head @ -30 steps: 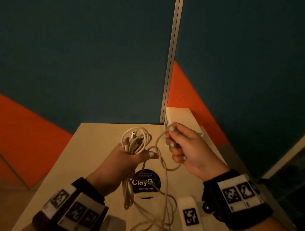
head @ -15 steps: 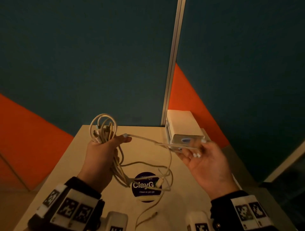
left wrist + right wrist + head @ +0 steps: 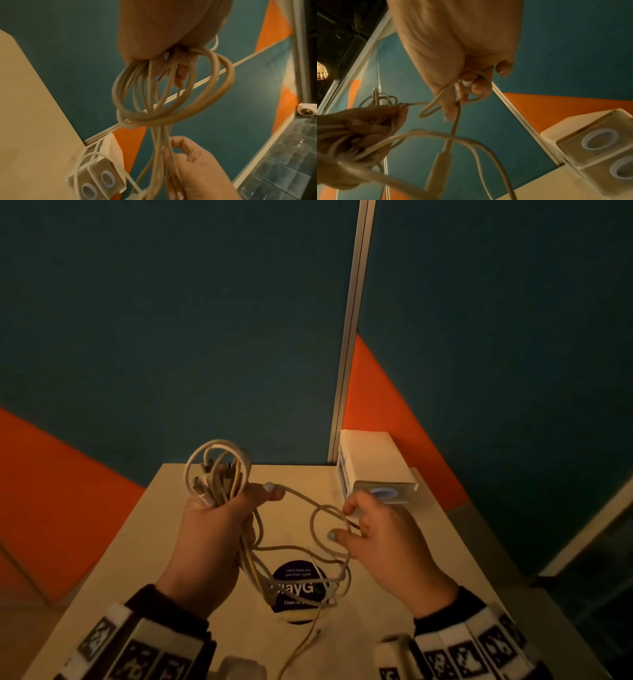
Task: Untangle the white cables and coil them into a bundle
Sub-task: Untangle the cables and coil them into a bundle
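Note:
My left hand [image 3: 219, 518] grips a coil of white cables [image 3: 215, 470] above the table, loops sticking up past the fist; the same coil [image 3: 171, 94] fills the left wrist view. One strand [image 3: 301, 498] runs from my left thumb to my right hand [image 3: 373, 535], which pinches a small loop of it [image 3: 453, 97] between thumb and fingers. Loose cable tails [image 3: 301, 580] hang down from the left fist onto the table, tangled over a round sticker. A connector [image 3: 438, 167] dangles below the right hand.
A beige table [image 3: 394, 594] carries a round dark "ClayGo" sticker [image 3: 298, 590]. A white dispenser box [image 3: 370, 463] with a clear front stands at the back right against the teal and orange wall. Table edges fall off left and right.
My right hand came back in toward the left and turned palm down, forming a small loop in the strand. The left hand with the coil shifted slightly right.

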